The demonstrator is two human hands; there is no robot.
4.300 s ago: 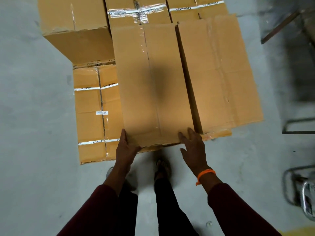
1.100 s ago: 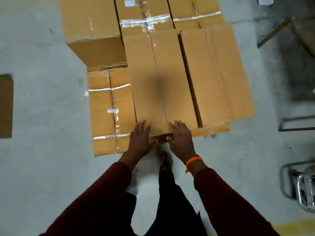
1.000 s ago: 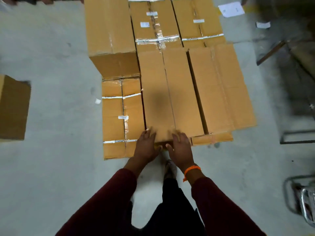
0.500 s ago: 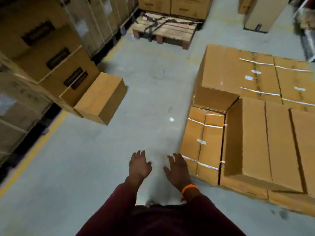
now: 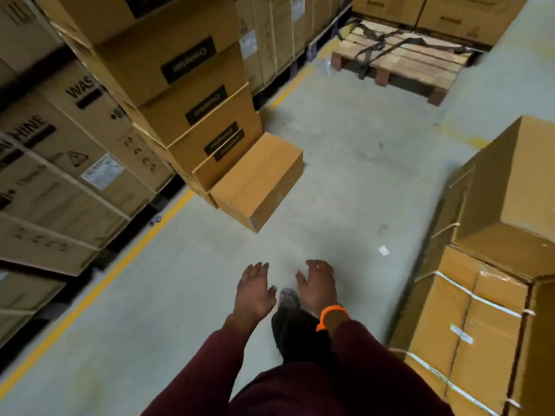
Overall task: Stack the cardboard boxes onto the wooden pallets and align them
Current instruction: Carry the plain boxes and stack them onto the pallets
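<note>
A single plain cardboard box (image 5: 259,181) lies on the concrete floor ahead of me, leaning against a tall stack of printed cartons (image 5: 186,94). The stack of taped cardboard boxes (image 5: 486,295) that I was aligning stands at my right. My left hand (image 5: 254,291) and my right hand (image 5: 318,285), with an orange band at the wrist, hang in front of me over bare floor, fingers relaxed, holding nothing. A wooden pallet (image 5: 402,61) with dark straps lying on it sits far ahead to the right.
Large printed cartons (image 5: 60,175) line the left side behind a yellow floor line (image 5: 126,259). More cartons (image 5: 444,13) stand behind the pallet. A scrap of paper (image 5: 383,250) lies on the floor. My foot (image 5: 289,297) shows between my hands.
My hands have left the top box on the stack and now hang free. My view has swung left from the stack toward the aisle and the lone box.
</note>
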